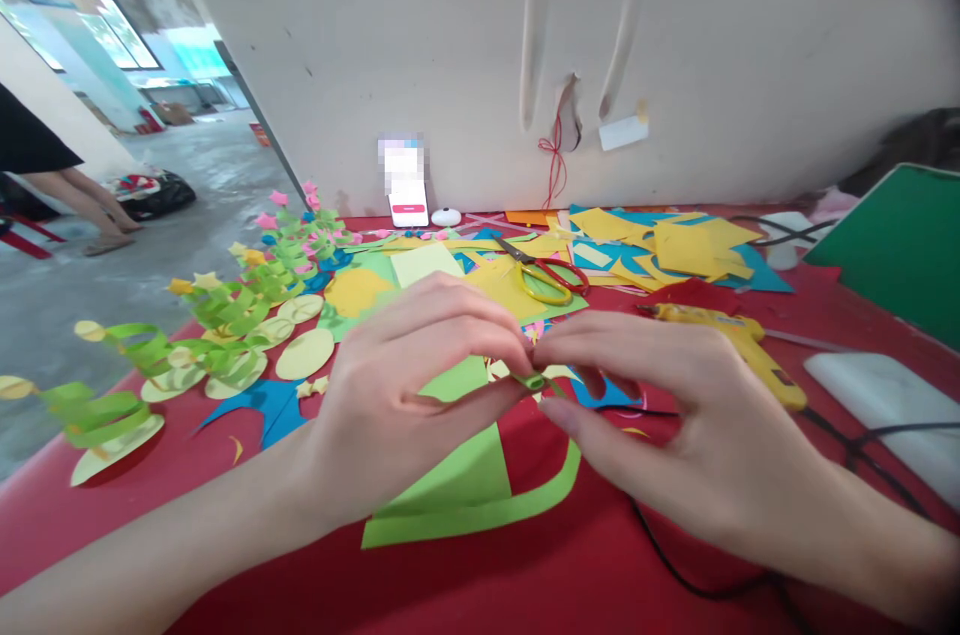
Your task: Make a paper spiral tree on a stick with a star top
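Green paper strip hangs from the fingertips in a loose curve, its free end beside a green sheet on the red tabletop. The left hand pinches the small rolled end between thumb and fingers; the right hand closes in around it, though how firmly its thumb presses is unclear. Curling seems the step in hand, and the next move probably calls for an even, light pinch so the coil holds. No brand reads on the yellow glue gun; the phone's screen text is blurred.
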The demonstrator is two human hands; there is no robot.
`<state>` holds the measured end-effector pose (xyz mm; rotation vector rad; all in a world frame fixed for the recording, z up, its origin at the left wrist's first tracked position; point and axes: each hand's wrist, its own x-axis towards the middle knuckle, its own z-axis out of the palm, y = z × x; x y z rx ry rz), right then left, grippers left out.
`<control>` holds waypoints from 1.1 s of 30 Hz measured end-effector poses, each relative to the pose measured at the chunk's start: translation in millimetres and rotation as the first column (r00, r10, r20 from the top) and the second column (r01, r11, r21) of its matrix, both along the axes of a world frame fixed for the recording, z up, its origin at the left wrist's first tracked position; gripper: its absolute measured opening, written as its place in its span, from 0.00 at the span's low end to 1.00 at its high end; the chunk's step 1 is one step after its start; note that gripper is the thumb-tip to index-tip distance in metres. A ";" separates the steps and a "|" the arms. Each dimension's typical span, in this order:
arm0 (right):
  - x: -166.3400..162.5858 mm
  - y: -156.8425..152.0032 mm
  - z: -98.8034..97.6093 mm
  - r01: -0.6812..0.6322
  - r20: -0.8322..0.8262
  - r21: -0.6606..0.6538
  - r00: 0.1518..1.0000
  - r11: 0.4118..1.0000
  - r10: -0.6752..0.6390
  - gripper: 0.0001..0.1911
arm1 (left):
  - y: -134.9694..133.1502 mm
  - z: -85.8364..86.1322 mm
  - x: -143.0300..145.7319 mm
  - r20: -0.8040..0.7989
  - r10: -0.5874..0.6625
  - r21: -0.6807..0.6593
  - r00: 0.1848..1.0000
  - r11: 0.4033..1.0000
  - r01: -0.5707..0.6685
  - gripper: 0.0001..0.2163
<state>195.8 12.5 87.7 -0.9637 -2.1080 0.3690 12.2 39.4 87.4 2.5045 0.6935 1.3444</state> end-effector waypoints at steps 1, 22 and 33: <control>0.1 2.5 1.6 -0.030 -0.058 -0.092 0.998 0.995 0.025 0.04 | 0.1 0.0 -0.5 0.003 0.000 0.020 1.000 1.000 0.000 0.07; 2.4 16.0 1.3 -0.209 -0.148 -0.493 0.977 0.845 0.155 0.03 | 3.0 1.1 -2.6 -0.270 -0.009 0.255 0.963 0.964 0.080 0.04; 6.0 19.9 -0.7 -0.198 -0.094 -0.545 0.980 0.815 0.176 0.02 | 4.7 3.8 -4.6 -0.360 -0.089 0.179 0.929 0.970 0.163 0.04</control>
